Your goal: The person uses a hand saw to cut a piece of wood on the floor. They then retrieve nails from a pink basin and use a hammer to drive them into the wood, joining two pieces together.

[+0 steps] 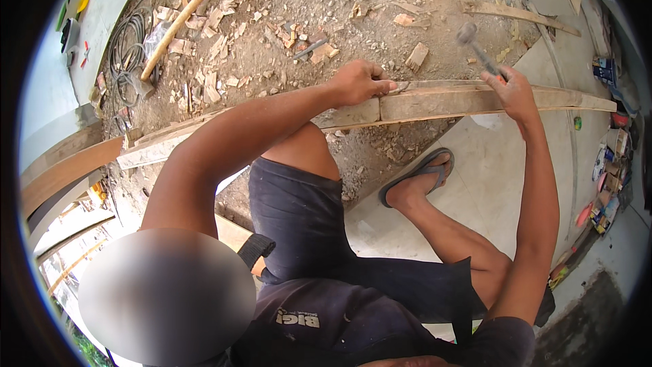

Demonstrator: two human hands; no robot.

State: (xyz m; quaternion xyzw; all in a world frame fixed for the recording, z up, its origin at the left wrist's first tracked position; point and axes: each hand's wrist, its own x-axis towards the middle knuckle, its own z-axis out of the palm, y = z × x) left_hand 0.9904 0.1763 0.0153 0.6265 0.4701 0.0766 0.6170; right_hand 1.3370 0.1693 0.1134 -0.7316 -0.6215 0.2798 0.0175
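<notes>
In my right hand is a hammer, gripped by its handle, its head raised above the ground on the far side of the timber. Across the middle runs a long wooden beam, made of pieces that meet at a seam close to my left hand. My left hand rests at the beam's upper edge with thumb and fingers pinched together; whatever they hold is too small to make out. My bent left knee sits against the near side of the beam.
Wood chips and broken brick litter the dirt beyond the beam. A round pole lies beside a coiled cable at far left. A thin board lies at far right. My sandalled foot stands on a pale slab.
</notes>
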